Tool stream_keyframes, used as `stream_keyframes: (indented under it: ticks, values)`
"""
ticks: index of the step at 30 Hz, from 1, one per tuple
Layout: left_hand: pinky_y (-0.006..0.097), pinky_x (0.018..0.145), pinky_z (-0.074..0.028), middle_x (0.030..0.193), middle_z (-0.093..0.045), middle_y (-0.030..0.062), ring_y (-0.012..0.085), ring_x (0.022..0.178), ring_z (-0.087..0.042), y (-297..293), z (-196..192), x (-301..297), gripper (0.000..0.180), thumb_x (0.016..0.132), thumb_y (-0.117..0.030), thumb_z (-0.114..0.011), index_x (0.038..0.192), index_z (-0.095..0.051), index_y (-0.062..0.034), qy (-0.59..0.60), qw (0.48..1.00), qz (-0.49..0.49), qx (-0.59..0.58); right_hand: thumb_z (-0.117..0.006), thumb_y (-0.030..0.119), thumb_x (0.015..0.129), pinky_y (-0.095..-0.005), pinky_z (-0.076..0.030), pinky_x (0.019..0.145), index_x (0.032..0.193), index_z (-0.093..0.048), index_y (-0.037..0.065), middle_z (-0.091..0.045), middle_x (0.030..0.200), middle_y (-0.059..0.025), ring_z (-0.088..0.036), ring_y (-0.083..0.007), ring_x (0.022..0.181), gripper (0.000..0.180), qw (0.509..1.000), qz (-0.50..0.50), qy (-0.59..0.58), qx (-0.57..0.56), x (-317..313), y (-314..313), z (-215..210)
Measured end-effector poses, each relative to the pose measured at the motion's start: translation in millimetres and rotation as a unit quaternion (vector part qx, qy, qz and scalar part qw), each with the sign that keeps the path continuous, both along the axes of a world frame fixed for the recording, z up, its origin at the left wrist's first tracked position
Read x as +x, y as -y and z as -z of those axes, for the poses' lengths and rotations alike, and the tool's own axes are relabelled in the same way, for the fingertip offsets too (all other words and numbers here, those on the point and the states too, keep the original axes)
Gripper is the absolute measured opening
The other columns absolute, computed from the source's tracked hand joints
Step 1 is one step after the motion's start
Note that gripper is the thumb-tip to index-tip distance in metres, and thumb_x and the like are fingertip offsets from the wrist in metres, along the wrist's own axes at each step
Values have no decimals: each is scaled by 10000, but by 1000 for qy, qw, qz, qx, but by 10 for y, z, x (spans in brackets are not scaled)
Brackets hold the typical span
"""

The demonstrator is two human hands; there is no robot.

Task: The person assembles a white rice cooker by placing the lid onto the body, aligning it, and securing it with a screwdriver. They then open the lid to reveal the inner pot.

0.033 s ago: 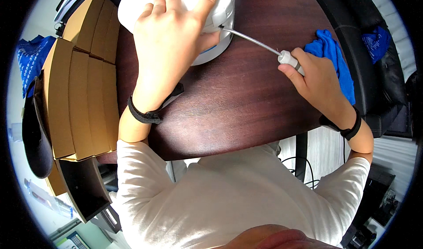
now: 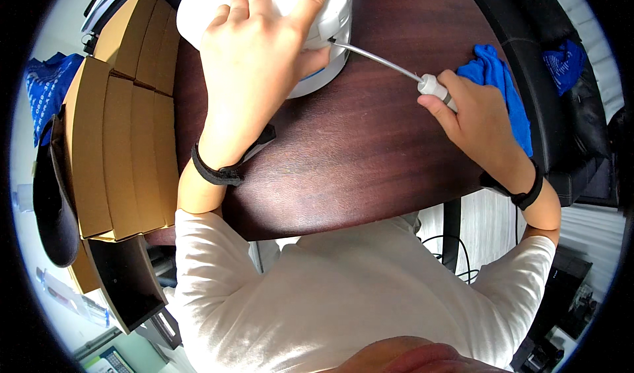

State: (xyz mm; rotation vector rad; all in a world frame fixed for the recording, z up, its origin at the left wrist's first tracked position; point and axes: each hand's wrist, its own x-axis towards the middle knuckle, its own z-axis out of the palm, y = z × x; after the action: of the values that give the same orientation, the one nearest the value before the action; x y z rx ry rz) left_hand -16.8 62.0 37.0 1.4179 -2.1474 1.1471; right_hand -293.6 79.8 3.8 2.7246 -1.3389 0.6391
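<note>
- The landmark is the round white plastic appliance [image 2: 330, 16] that sits at the far edge of the dark reddish-brown wooden table [image 2: 356, 155].
- The left hand [image 2: 257, 62] lies over the top of the appliance, fingers spread and pressed on its shell, thumb tucked down its near side; it grips the body to steady it.
- The right hand [image 2: 475, 122] is off to the right of the appliance and nearer the person, fingers curled tight round the pale handle of a long slim metal-shafted screwdriver [image 2: 396, 66].
- The shaft runs up and left from that handle, and its tip meets the right side of the appliance, just beside the left thumb.
- Judged from this, the step in hand is working a fastener or seam on the side of the appliance, with one hand bracing and the other driving the tool.
- The next move seems to call for keeping the shaft in line with its seat and the left hand firm, so the tip does not slip across the plastic.
- A crumpled blue cloth [image 2: 498, 85] lies on the table to the right of the appliance, partly behind the right hand.
- A row of flat tan cardboard boxes [image 2: 119, 142] stands to the left of the appliance, along the table's edge.
- Both wrists carry black bands.
</note>
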Motion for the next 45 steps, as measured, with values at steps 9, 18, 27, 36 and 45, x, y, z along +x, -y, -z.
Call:
stream_keyframes:
  ticks: [9, 18, 27, 36, 45]
  values:
    - [318, 579, -515, 782, -567, 32, 193, 680, -659, 4, 3, -2, 802, 545, -501, -819, 1307, -616, -349, 10, 1000, 2, -7, -677, 474, 854, -313, -455, 498, 886, -609, 119, -601, 686, -38, -633, -230, 564, 363, 970, 4, -158, -185, -68, 181, -420]
    - [317, 576, -517, 781, -576, 31, 193, 696, -668, 25, 24, -9, 822, 528, -495, -823, 1310, -616, -344, 12, 1000, 8, -22, -509, 443, 1029, -285, -380, 429, 823, -556, 78, -521, 557, -15, -517, -121, 453, 422, 804, -51, 294, 514, 132, -43, 441]
    - [325, 590, -526, 841, -622, 45, 204, 720, -678, 9, 23, -2, 841, 519, -528, -811, 1318, -606, -361, 7, 1000, 2, -19, -344, 517, 1063, -191, -288, 359, 872, -540, 90, -477, 573, 18, -383, -52, 388, 507, 596, -81, 398, 693, 182, -145, 482]
    - [327, 613, -531, 868, -628, 51, 212, 733, -675, 10, 36, 4, 837, 521, -528, -808, 1315, -603, -363, -1, 1000, 6, -20, -671, 370, 930, -376, -428, 516, 819, -587, 41, -607, 657, -150, -610, -320, 584, 357, 989, -12, 84, 122, -44, 2, 133]
    - [330, 588, -525, 824, -594, 43, 204, 717, -672, 26, 31, 14, 818, 541, -550, -791, 1316, -605, -364, 3, 1000, 14, -22, -687, 429, 893, -354, -419, 485, 840, -592, 58, -601, 654, -108, -608, -274, 557, 387, 1000, 7, 22, 0, -9, 1, -11]
